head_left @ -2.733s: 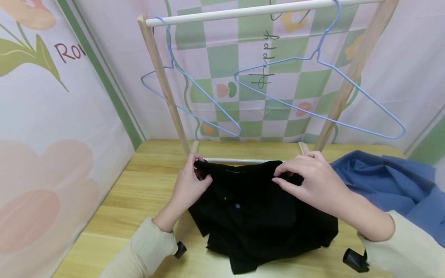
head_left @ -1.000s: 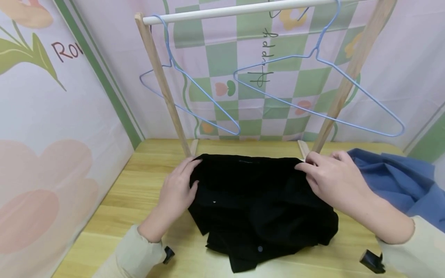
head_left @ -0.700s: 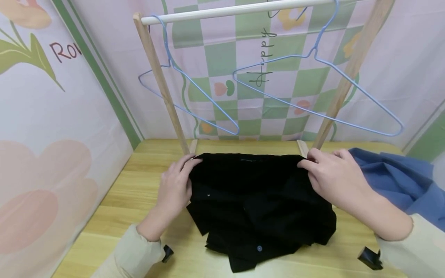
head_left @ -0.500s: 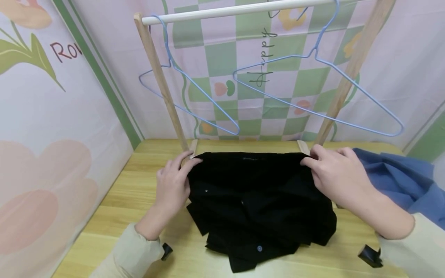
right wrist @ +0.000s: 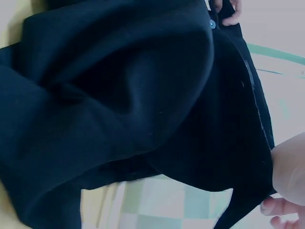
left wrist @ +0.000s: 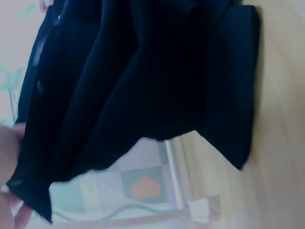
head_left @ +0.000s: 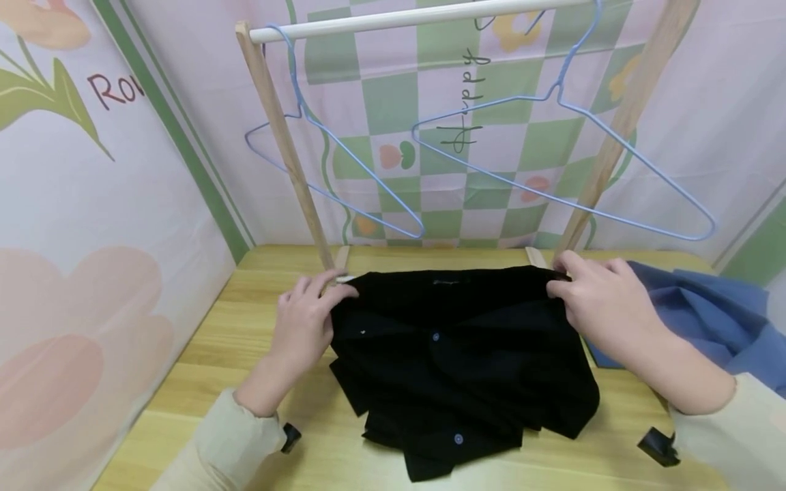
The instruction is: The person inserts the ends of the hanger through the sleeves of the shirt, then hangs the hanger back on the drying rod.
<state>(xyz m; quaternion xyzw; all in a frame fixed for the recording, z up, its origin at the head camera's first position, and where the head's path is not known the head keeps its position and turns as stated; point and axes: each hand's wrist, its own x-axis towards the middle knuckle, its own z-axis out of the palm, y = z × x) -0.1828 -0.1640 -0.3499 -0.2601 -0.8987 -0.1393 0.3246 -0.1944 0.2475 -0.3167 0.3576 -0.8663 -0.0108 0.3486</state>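
Rack (head_left: 430, 19) taken as landmark. Black garment (head_left: 510, 368): in front of the rack, upper edge held up, lower folds lying on the wooden table (head_left: 239, 327). Two blue buttons, (head_left: 436, 337) and (head_left: 458, 439), show on its near face.

Left hand (head_left: 301, 324): partly curled, thumb and fingers nipping the garment's upper left corner, just in front of the rack's left post. Right hand (head_left: 608, 300): fingers bent, pinching the opposite corner, in front of the right post. Upper edge stretched between the two.

Writing. Garment: small pale neck label (head_left: 451, 281), illegible at this size. Checked cloth (head_left: 393, 95) behind rack: "Happy" in dark script, turned sideways, reading upward; more lettering above it, cut by the rack's bar. White cloth (head_left: 92, 239) left of rack: "Ro" plus a third letter, partly hidden at the fold. No brand legible.

Other items. Blue hangers on rack: left hanger (head_left: 300, 102) by the left post, right hanger (head_left: 560, 84) towards the right post. Blue fabric (head_left: 700, 307): rumpled on the table, right of rack.
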